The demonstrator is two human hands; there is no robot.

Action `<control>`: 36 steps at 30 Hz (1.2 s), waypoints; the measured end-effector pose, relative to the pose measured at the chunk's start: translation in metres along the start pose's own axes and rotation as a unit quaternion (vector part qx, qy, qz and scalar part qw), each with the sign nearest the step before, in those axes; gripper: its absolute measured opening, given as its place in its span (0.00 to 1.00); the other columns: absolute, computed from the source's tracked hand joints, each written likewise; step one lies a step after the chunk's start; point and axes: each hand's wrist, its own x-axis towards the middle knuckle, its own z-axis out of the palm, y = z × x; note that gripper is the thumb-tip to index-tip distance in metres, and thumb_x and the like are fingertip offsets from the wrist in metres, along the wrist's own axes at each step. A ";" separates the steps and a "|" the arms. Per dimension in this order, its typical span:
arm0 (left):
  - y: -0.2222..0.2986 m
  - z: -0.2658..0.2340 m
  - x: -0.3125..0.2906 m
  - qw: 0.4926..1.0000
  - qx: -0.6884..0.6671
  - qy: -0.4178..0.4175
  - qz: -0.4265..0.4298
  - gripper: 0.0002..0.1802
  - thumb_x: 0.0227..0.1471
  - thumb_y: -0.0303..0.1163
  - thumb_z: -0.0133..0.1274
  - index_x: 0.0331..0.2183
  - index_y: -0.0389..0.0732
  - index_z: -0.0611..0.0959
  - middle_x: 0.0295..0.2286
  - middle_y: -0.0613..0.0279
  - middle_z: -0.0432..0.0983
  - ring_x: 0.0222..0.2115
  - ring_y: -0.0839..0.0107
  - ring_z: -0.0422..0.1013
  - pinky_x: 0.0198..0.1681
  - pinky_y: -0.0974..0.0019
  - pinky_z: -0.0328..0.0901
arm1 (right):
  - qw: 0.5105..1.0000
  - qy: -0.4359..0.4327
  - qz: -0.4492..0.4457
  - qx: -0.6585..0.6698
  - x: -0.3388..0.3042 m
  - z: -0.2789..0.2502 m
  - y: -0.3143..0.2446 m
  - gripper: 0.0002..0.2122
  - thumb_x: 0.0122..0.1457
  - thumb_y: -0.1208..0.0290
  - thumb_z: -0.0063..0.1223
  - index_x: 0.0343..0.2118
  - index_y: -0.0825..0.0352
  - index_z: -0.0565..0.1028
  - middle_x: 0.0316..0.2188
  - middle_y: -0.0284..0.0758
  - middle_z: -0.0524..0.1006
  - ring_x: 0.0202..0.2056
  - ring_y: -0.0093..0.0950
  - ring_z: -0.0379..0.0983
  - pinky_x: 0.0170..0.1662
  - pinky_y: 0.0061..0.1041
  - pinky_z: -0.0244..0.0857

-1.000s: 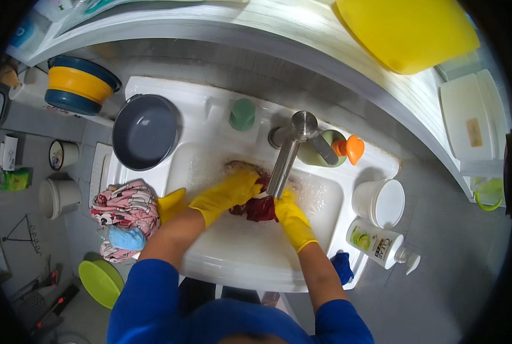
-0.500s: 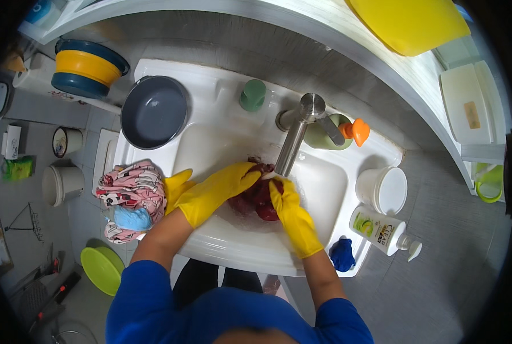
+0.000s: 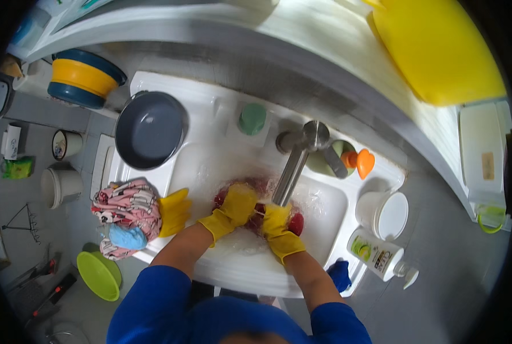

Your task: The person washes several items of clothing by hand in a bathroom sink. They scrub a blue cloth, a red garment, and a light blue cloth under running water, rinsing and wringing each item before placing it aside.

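Both my hands wear yellow rubber gloves and are down in the white sink [image 3: 326,229], below the steel tap [image 3: 290,179]. Between them bunches a wet, dark red cloth [image 3: 295,223] with a thin white strip on it; its exact kind I cannot make out. My left hand [image 3: 236,207] is closed over the cloth's left part. My right hand [image 3: 277,228] grips it just below the tap's spout, which partly covers the fingers. Water splashes around the cloth.
Left on the rim are a grey basin [image 3: 148,131], a pink patterned cloth [image 3: 131,209] and a loose yellow glove [image 3: 174,213]. A green cup [image 3: 252,118] stands behind. On the right are a white tub [image 3: 382,215], a pump bottle [image 3: 376,252] and a blue cloth [image 3: 339,276].
My hands have moved down from the spout with the red cloth, which now lies more spread out in the sink. More water splashes about. The whole view has shifted a little.
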 end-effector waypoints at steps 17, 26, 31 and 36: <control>-0.002 -0.081 -0.035 0.981 -0.026 -0.031 0.190 0.21 0.48 0.38 0.56 0.46 0.47 0.81 0.51 0.49 0.69 0.55 0.48 0.61 0.59 0.45 0.54 | 0.972 0.013 -0.220 -0.081 -0.037 -0.106 -0.043 0.19 0.50 0.70 0.58 0.48 0.61 0.75 0.56 0.42 0.66 0.56 0.46 0.61 0.58 0.40 0.58; -0.014 0.001 -0.011 0.996 -0.010 0.006 0.087 0.27 0.47 0.37 0.55 0.51 0.46 0.75 0.51 0.52 0.68 0.55 0.49 0.60 0.62 0.42 0.48 | 0.930 0.098 -0.184 -0.303 -0.015 -0.007 -0.015 0.18 0.52 0.75 0.50 0.48 0.63 0.73 0.45 0.43 0.73 0.46 0.42 0.71 0.50 0.41 0.64; -0.024 0.031 0.037 0.996 0.037 -0.075 -0.019 0.11 0.44 0.39 0.56 0.25 0.41 0.82 0.28 0.47 0.78 0.32 0.52 0.74 0.37 0.51 0.67 | 0.998 -0.043 0.030 -0.021 0.030 0.035 0.048 0.17 0.59 0.66 0.46 0.52 0.63 0.72 0.50 0.44 0.73 0.52 0.43 0.67 0.56 0.39 0.59; 0.017 -0.073 0.061 0.981 -0.046 -0.144 -0.120 0.12 0.50 0.34 0.52 0.35 0.39 0.83 0.36 0.49 0.78 0.40 0.50 0.72 0.46 0.53 0.64 | 0.984 -0.129 0.070 -0.104 0.042 -0.055 -0.031 0.17 0.60 0.67 0.48 0.51 0.64 0.74 0.51 0.46 0.73 0.52 0.45 0.69 0.55 0.36 0.63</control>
